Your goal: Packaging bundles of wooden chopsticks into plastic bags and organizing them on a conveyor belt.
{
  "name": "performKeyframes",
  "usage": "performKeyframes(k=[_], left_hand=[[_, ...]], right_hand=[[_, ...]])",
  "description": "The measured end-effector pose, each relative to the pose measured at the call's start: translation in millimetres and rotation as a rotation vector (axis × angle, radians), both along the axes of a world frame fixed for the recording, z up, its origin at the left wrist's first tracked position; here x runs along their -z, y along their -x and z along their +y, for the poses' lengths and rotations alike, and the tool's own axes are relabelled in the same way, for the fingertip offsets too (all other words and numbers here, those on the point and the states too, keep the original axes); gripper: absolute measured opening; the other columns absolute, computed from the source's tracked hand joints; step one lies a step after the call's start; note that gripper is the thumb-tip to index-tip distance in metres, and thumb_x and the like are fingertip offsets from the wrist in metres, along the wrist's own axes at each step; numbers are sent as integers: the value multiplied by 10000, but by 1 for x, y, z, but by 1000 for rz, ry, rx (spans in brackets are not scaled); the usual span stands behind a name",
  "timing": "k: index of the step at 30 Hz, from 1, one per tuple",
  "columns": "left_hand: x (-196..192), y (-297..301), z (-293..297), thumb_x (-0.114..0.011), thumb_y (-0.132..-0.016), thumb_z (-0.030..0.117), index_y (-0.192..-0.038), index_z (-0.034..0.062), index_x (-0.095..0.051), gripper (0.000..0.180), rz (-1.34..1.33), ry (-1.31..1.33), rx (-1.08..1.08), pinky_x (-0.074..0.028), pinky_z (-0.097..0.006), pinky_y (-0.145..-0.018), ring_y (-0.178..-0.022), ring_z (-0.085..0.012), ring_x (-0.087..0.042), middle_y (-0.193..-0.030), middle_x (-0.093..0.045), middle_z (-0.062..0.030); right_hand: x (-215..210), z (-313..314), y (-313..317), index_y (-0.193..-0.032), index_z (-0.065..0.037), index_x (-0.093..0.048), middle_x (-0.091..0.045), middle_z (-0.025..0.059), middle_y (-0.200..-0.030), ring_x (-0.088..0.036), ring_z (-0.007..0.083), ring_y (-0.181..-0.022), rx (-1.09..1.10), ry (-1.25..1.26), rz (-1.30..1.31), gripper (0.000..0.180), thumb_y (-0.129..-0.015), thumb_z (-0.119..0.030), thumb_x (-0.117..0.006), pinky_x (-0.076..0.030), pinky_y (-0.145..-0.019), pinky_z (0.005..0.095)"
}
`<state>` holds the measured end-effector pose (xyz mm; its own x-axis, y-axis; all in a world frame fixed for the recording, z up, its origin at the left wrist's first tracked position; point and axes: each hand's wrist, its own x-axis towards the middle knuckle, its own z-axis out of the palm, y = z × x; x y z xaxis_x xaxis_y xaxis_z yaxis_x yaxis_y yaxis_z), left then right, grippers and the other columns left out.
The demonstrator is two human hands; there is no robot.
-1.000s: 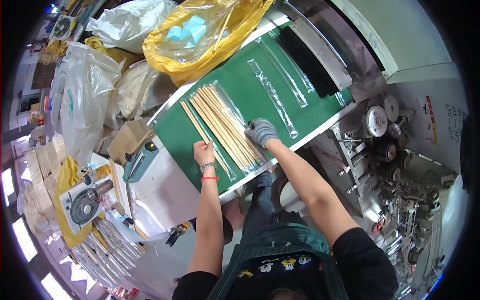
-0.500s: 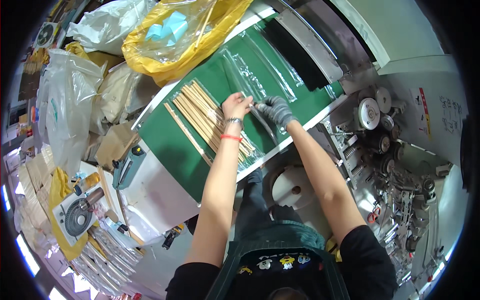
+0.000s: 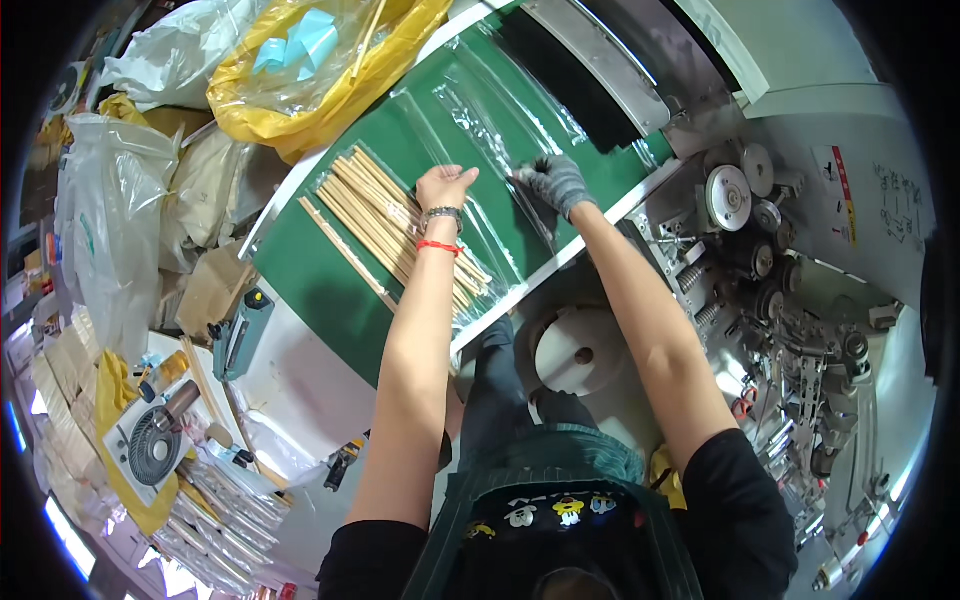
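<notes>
beside sticks (image 3: 375,222) with left hand (image 3: 445,187), can't tell grip | at sleeve (image 3: 486,139) with right hand (image 3: 556,185), can't tell grip

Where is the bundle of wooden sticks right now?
In the head view, the bundle of wooden sticks lies left of centre on the green surface, beside the bare left hand.

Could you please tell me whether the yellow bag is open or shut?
Open: the yellow bag gapes wide, showing a blue piece inside.
</notes>
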<state>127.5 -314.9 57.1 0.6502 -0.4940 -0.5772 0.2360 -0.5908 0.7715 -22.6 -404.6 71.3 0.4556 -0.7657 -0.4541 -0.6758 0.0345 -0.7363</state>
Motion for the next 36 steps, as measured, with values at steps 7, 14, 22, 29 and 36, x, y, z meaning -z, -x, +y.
performKeyframes(k=[7,14,22,29,36], left_hand=[[5,6,22,-715,-558,134,-740,-29,-522,312,-65,44,28,-433,-217,-506,-548,-102,-514,-651,-562,-70],[9,2,30,-707,-571,103,-718,-15,-500,279,-7,84,-59,-384,-205,-374,-439,-87,-469,-596,-534,-45],[-44,9,82,-543,-747,153,-811,30,-485,150,64,338,-146,-351,-172,-418,-500,-78,-476,-635,-541,-32],[-44,-1,98,-482,-793,175,-758,23,-497,157,165,474,-465,-399,-219,-456,-505,-99,-473,-608,-500,-21],[-58,-3,97,-555,-744,148,-730,44,-465,138,184,358,-392,-382,-206,-426,-493,-107,-492,-575,-482,-9]], right_hand=[[6,-20,-17,-709,-39,-604,-580,58,-639,-507,128,-572,-120,2,-52,131,-643,-151,-621,-401,-586,256],[11,-22,-28,-717,-86,-609,-571,82,-648,-512,168,-596,-237,98,3,101,-630,-137,-608,-402,-588,283],[-29,34,-39,-646,-34,-588,-578,56,-611,-521,128,-551,-264,-320,-337,94,-615,-113,-629,-417,-536,261],[-58,85,-73,-732,-64,-569,-514,158,-614,-509,288,-593,-708,-4,-169,203,-593,-211,-584,-412,-596,333],[-30,13,-21,-1204,-98,-287,-182,164,-1265,-159,325,-1166,-360,810,304,853,-503,-392,-674,-171,-930,426]])
